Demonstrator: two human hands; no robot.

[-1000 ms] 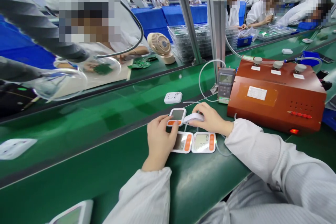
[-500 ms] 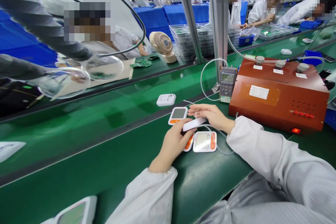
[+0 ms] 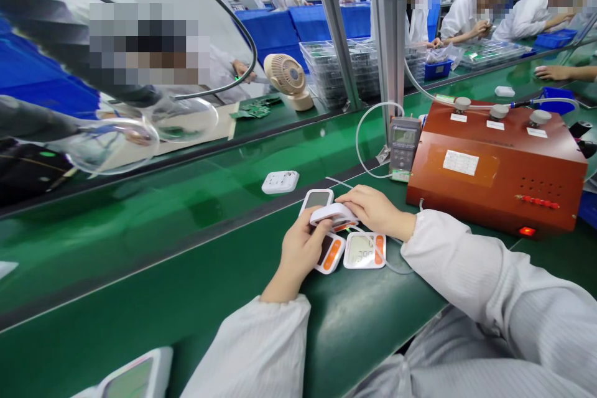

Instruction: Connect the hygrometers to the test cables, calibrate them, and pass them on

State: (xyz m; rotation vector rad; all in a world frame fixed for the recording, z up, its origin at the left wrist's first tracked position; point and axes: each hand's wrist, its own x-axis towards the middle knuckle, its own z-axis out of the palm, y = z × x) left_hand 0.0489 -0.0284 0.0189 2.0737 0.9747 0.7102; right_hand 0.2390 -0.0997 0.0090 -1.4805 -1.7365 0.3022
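My left hand and my right hand together grip a white device, tilted, just above the green bench. Under it lie two white monitors with orange buttons: one partly covered by my left hand, one with a lit display showing digits. A third monitor lies just behind the held device. A thin clear tube runs from the monitors toward my right sleeve.
An orange-brown test box with three knobs and a grey handheld meter stand at the right. A white unit rides the green conveyor belt. Another monitor lies at the bottom left. A small fan and co-workers sit beyond.
My left hand moved from the lower-left monitor to the white device and now holds it with the right hand. The white unit on the belt drifted left.
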